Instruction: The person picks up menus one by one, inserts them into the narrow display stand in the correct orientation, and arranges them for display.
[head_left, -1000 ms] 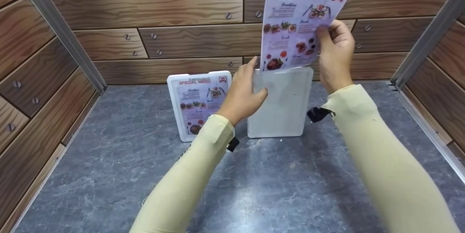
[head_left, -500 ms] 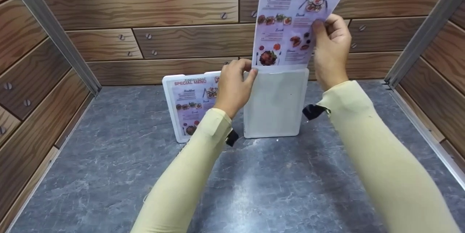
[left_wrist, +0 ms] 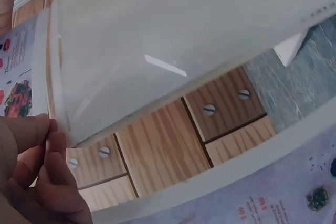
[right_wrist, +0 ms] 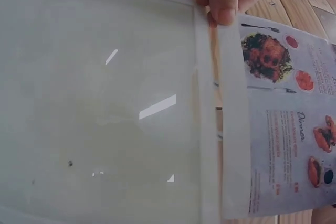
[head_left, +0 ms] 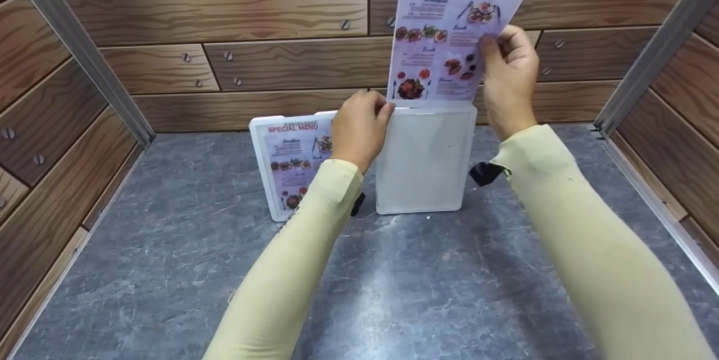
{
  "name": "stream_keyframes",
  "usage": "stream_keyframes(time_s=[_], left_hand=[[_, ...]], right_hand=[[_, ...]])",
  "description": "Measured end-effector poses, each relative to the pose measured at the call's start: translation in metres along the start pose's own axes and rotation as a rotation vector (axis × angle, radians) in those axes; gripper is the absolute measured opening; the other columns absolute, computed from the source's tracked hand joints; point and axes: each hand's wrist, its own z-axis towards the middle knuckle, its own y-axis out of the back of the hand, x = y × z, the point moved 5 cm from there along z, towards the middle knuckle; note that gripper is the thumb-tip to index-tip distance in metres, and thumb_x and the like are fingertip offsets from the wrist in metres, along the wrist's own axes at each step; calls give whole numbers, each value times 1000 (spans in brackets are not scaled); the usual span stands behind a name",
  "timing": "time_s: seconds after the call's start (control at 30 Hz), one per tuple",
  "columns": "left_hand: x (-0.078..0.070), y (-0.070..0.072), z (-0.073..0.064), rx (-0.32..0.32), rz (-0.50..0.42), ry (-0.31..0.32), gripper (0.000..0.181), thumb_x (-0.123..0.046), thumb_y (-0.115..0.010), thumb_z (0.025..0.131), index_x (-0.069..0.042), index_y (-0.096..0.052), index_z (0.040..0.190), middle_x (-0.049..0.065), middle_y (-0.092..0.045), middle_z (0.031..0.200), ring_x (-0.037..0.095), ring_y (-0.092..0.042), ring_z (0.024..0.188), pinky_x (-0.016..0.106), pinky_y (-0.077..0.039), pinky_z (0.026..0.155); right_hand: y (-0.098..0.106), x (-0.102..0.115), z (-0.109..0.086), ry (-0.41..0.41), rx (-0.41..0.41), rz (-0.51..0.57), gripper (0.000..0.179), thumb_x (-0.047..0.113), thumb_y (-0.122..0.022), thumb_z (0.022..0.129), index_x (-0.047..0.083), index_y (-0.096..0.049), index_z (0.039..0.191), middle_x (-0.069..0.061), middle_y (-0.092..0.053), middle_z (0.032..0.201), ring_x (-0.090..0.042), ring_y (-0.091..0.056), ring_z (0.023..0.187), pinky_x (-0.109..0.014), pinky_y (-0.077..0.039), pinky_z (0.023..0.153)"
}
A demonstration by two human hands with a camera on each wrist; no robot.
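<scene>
A printed menu sheet stands upright over a blank white-framed menu holder. My right hand pinches the sheet by its right edge, thumb in front. With thumb and fingertips my left hand pinches the sheet's lower left corner, right at the holder's top left corner. In the right wrist view a narrow gap separates the sheet's white bottom margin from the holder's top edge. The left wrist view shows the left thumb and fingers meeting at that corner.
A second white menu holder with the same printed menu inside stands on the left, partly behind the left hand and forearm. Wood-patterned panels rise behind and on both sides of the grey marbled table.
My left hand has closed from spread fingers to a pinch on the sheet's lower left corner. The sheet's bottom edge has come into line with the holder's top; the right hand keeps its grip.
</scene>
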Motion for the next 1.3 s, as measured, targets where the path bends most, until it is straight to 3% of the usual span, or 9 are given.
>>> stream_keyframes(time_s=[0.33, 0.57, 1.3], left_hand=[[-4, 1, 4, -5, 31, 9, 21, -31, -65, 104, -16, -79, 104, 0, -72, 98, 18, -68, 89, 38, -55, 77], [-5, 1, 5, -22, 72, -16, 19, -29, -67, 102, -18, -82, 98, -1, -74, 97, 18, -71, 90, 38, -56, 77], [-3, -2, 5, -24, 39, -7, 18, -30, -70, 100, -18, -82, 100, -2, -75, 99, 17, -71, 90, 38, -55, 79]], right_hand=[[3, -3, 5, -7, -10, -3, 5, 0, -62, 100, 1, -66, 101, -10, -65, 97, -20, -60, 91, -30, -49, 81], [4, -6, 7, 32, -8, 13, 7, -4, -62, 99, 0, -67, 98, -9, -66, 94, -20, -59, 89, -29, -48, 80], [3, -6, 13, 37, 12, -18, 7, -4, -63, 99, 1, -68, 98, -10, -66, 93, -19, -59, 88, -29, -48, 79]])
